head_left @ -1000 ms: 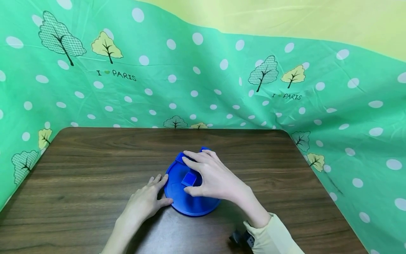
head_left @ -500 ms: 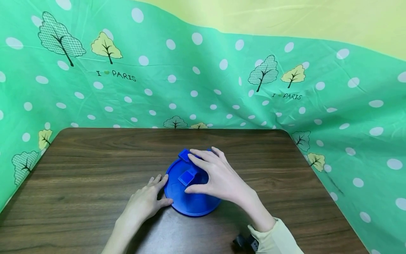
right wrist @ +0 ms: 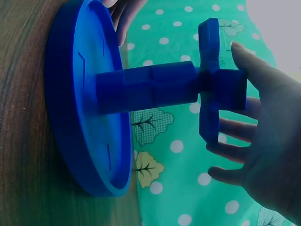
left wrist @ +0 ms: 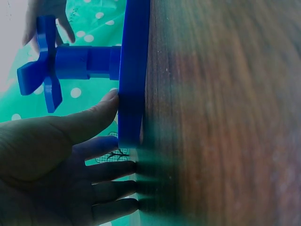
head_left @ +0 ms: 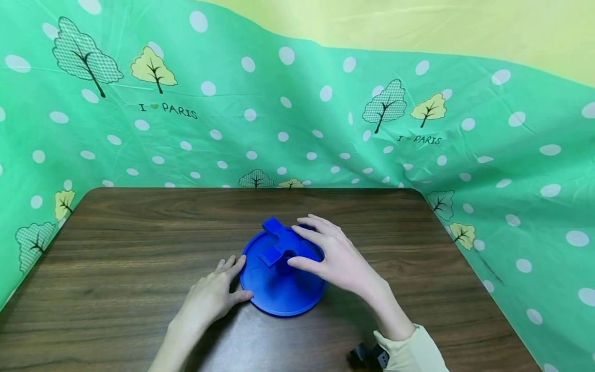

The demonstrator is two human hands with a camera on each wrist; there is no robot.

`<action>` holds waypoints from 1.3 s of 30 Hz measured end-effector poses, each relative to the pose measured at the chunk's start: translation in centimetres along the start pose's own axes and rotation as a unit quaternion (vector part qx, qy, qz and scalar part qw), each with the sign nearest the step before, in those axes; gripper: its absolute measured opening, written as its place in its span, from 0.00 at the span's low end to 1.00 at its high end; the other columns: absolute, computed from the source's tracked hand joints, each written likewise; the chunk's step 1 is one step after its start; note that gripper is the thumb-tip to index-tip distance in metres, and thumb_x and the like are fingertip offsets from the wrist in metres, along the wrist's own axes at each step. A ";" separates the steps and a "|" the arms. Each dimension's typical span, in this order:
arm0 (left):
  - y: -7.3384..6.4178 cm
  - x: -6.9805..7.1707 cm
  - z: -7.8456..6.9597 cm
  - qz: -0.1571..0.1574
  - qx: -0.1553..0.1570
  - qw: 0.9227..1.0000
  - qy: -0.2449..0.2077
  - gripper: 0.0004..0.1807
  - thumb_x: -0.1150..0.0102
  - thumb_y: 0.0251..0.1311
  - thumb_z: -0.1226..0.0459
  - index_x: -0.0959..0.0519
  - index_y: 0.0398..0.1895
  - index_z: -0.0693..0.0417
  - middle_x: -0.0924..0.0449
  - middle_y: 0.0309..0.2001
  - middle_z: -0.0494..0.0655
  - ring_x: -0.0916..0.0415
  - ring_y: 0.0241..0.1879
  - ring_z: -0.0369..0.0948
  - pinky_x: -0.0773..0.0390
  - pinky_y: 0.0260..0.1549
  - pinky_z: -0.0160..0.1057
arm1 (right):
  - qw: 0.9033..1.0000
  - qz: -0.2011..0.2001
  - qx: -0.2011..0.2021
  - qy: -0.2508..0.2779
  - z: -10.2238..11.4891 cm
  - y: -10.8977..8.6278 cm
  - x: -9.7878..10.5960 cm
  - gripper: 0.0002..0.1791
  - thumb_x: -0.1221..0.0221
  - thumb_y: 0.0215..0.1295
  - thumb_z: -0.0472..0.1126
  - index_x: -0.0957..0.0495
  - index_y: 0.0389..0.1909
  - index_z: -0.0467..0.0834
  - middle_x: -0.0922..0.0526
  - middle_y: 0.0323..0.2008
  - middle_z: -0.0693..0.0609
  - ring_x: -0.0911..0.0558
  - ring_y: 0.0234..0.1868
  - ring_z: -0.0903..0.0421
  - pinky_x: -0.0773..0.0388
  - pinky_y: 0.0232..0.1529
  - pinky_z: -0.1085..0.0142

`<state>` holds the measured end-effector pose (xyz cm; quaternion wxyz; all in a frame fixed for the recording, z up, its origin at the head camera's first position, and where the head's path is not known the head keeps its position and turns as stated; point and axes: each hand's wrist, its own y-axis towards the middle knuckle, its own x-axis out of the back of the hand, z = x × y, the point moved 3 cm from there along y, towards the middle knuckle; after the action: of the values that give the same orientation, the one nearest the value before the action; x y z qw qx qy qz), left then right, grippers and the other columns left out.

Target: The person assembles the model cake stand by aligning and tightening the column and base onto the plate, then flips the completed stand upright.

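A blue plastic stand is upright on the table, with a round, rimmed base (head_left: 267, 292), a short thick post (right wrist: 141, 87) and a cross-shaped top piece (head_left: 284, 242). My left hand (head_left: 210, 295) rests against the left side of the base, thumb (left wrist: 101, 110) and forefinger at the rim, the other fingers stretched down to the tabletop. My right hand (head_left: 339, 256) is spread at the right of the top piece, partly hiding its right arms. In the right wrist view, its loosely bent fingers lie around the cross, one fingertip right at the lower arm.
The brown wood-grain table (head_left: 139, 248) runs around the stand. Behind and beside it hangs a green dotted cloth (head_left: 260, 103) with tree prints. A small black device (head_left: 369, 356) sits by the right sleeve (head_left: 416, 351).
The top piece has turned clockwise, seen from above. My right hand has shifted right and its fingers have come off the left arms. The left hand and base have stayed put.
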<state>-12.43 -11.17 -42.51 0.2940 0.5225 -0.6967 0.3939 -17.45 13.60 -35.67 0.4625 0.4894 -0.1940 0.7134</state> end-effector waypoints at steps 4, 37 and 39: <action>0.0 0.1 0.0 -0.002 0.000 1.000 0.000 0.44 0.31 0.62 0.49 0.37 0.79 0.47 0.41 0.80 0.59 0.44 0.78 0.64 0.38 0.67 0.76 | 1.000 0.000 -0.010 0.013 -0.1 -0.3 0.0 0.38 0.38 0.63 0.70 0.25 0.70 0.57 0.30 0.72 0.58 0.29 0.74 0.50 0.26 0.69 0.43; 0.0 0.0 0.0 -0.001 -0.001 1.000 -0.006 0.44 0.31 0.62 0.48 0.37 0.79 0.47 0.41 0.80 0.58 0.45 0.79 0.63 0.38 0.68 0.74 | 0.993 -0.085 0.015 0.076 -0.3 -2.8 0.4 0.20 0.33 0.69 0.45 0.17 0.61 0.54 0.15 0.56 0.62 0.16 0.59 0.59 0.15 0.57 0.56; 0.0 0.1 0.0 -0.001 -0.001 1.000 -0.005 0.44 0.31 0.62 0.48 0.37 0.79 0.48 0.41 0.80 0.58 0.45 0.79 0.63 0.37 0.68 0.74 | 0.993 -0.084 0.016 0.078 -0.3 -2.8 0.4 0.19 0.32 0.68 0.44 0.16 0.59 0.55 0.15 0.54 0.63 0.16 0.57 0.60 0.15 0.56 0.57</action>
<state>-12.45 -11.22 -42.46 0.2916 0.5245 -0.6984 0.3901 -15.27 15.42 -35.94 0.5264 0.4540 -0.1038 0.7113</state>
